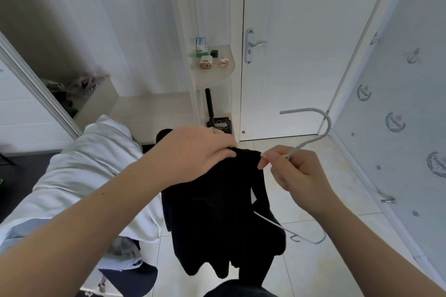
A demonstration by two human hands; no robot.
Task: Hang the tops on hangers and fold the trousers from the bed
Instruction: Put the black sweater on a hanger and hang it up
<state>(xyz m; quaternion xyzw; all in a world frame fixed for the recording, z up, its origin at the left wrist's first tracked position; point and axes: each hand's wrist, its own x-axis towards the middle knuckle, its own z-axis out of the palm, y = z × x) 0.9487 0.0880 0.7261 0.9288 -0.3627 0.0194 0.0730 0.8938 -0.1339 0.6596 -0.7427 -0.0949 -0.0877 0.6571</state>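
The black top [217, 212] hides most of the grey hanger [299, 111] (its hook sticks out). The left hand [193, 154] grips the top, and the right hand [292, 171] pinches the hanger.

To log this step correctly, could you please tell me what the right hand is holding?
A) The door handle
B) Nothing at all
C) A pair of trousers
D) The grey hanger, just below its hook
D: the right hand pinches the grey hanger just below its hook, while the left hand grips the black top at its upper edge.
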